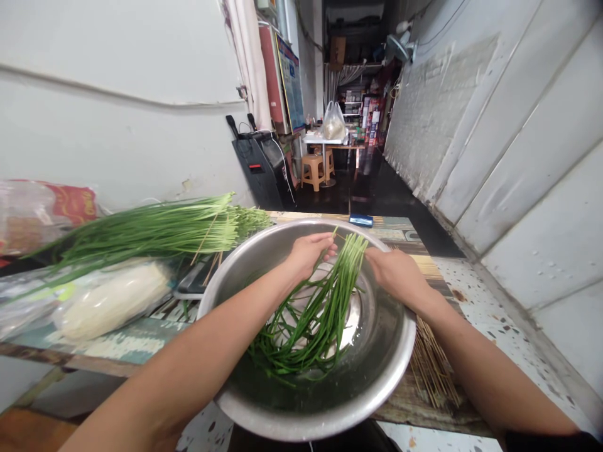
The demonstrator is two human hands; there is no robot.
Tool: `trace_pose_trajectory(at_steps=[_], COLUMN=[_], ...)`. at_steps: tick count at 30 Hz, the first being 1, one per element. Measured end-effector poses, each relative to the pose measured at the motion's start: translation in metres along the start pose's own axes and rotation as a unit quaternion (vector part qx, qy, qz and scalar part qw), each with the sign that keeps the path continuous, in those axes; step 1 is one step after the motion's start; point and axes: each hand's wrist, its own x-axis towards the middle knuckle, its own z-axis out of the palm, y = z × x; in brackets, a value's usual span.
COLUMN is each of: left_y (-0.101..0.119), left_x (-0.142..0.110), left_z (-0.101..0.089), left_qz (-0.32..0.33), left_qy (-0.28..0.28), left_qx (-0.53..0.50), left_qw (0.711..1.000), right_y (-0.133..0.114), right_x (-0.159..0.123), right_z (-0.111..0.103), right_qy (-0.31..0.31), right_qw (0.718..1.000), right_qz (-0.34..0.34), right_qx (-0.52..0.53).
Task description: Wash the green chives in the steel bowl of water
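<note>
A large steel basin [311, 427] stands before me with loose green garlic chives [325, 314] trailing into it. Their pale ends lie side by side in a row on a thin wooden skewer [341, 236], whose tip shows at the left of the row. My right hand [396, 271] is closed at the row's right end, round the skewer; its fingertips are partly hidden. At the tip, my left hand [316, 248] pinches a single chive stalk, its short end poking up above the fingers.
Left of the basin, skewered chives [155, 229] are piled above a black tray [191, 282]. A plastic-wrapped white bundle [117, 301] lies in front. Bare skewers [433, 364] rest at the right, and a small blue packet [361, 220] sits behind the basin.
</note>
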Motion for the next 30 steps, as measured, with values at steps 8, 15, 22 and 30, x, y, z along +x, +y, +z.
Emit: trace_pose_trajectory(at_steps=[8,15,22,30], left_y=[-0.001,-0.0014,-0.0044,-0.0051], left_x=[0.0001,-0.0009,0.0004,-0.0006], left_z=[0.0005,0.0011,0.001,0.0006], left_qz=[0.012,0.025,0.038,0.059], left_qy=[0.009,0.018,0.01,0.012], left_qx=[-0.002,0.0,0.015,0.069], left_qw=[1.0,1.0,0.999,0.996], right_y=[0.0,-0.0008,-0.0019,-0.0024], right_x=[-0.0003,-0.0005,-0.0004,0.0], right_z=[0.0008,0.0008,-0.0017,-0.0042], right_qy=[0.0,-0.005,-0.016,-0.037], right_qw=[1.0,1.0,1.0,0.999], right_qz=[0.004,0.0,0.005,0.011], right_qx=[-0.003,-0.004,-0.001,0.002])
